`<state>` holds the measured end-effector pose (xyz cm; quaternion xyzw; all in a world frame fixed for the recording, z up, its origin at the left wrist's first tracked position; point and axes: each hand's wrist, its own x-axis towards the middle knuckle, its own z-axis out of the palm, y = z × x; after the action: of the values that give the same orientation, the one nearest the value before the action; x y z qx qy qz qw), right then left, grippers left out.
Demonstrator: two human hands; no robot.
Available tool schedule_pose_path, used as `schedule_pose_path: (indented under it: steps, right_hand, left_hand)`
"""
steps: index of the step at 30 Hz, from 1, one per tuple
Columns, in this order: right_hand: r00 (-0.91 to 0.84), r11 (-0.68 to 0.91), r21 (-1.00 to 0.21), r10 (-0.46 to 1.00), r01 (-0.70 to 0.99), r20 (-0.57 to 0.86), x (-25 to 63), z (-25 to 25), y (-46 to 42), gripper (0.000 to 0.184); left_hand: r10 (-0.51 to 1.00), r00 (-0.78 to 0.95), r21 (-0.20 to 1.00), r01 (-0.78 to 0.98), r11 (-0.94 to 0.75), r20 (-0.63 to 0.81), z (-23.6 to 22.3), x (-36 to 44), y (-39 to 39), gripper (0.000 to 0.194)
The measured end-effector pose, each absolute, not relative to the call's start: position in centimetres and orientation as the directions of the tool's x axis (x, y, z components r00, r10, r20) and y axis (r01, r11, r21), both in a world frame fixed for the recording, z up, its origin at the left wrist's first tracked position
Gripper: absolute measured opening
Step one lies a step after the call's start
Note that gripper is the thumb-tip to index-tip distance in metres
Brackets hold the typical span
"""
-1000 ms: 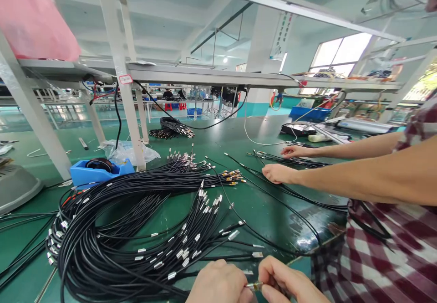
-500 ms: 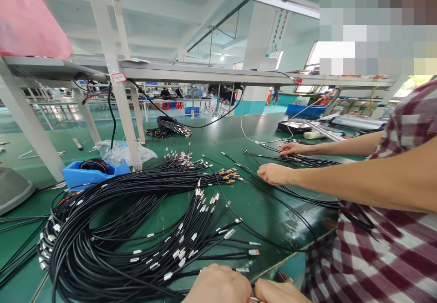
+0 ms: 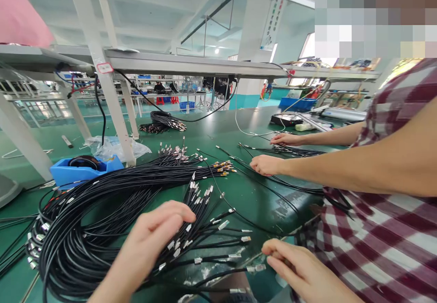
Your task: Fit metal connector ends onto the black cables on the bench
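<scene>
My left hand (image 3: 157,232) is over the near side of a big looped bundle of black cables (image 3: 64,230). Its fingers are loosely bent, their tips above the silver-tipped cable ends (image 3: 176,251), and I see nothing held in it. At the table's near edge, my right hand (image 3: 290,262) has its thumb and index finger slightly apart, with no cable between them. Just left of its thumb lies the metal plug of a loose cable (image 3: 256,269). More single cables with metal ends point toward that hand.
Another person's hands (image 3: 268,164) handle thin black cables on the right side of the green table (image 3: 218,132). A blue tape dispenser (image 3: 80,168) sits by the white shelf post (image 3: 114,107). A smaller cable coil (image 3: 162,121) lies farther back.
My hands were close together at the bottom edge; now they are apart. The left has moved up and left over the cables, the right slightly up and right. The view has shifted a little.
</scene>
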<state>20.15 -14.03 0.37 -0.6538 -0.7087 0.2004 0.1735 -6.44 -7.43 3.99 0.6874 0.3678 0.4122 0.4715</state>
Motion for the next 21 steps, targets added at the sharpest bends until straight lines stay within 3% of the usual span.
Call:
schedule_pose_path:
  steps: [5, 11, 13, 16, 19, 21]
  right_hand:
    - [-0.072, 0.042, -0.443, 0.996, 0.895, -0.051, 21.5, -3.3, -14.5, 0.016]
    - [-0.102, 0.046, -0.488, 0.991, 0.872, -0.089, 21.0, -3.0, -14.4, 0.018]
    - [-0.115, 0.053, -0.491, 0.988, 0.869, -0.098, 21.0, -2.5, -14.2, 0.021]
    - [-0.089, 0.047, -0.489, 0.994, 0.871, -0.063, 21.1, -2.0, -13.8, 0.019]
    - [-0.021, 0.009, -0.417, 0.999, 0.909, -0.025, 20.8, -1.8, -14.0, 0.019]
    - [-0.055, 0.023, -0.383, 0.996, 0.924, -0.075, 20.3, -1.9, -14.5, 0.020]
  left_hand:
    - [0.961, 0.181, 0.970, -0.161, -0.181, 0.209, 3.6, -11.8, -6.1, 0.023]
    - [0.998, -0.034, 0.958, -0.279, -0.068, 0.061, 3.7, -11.5, -5.1, 0.027]
    - [0.987, -0.136, 0.947, -0.296, -0.127, 0.090, 3.5, -10.1, -4.5, 0.025]
    - [0.957, -0.196, 0.973, -0.046, -0.227, 0.214, 2.3, -7.1, -3.9, 0.023]
    - [0.968, 0.026, 0.928, 0.281, -0.246, 0.249, -0.1, -4.4, -4.4, 0.050]
    - [0.938, 0.185, 0.838, 0.422, -0.346, 0.293, -1.5, -3.2, -5.2, 0.057]
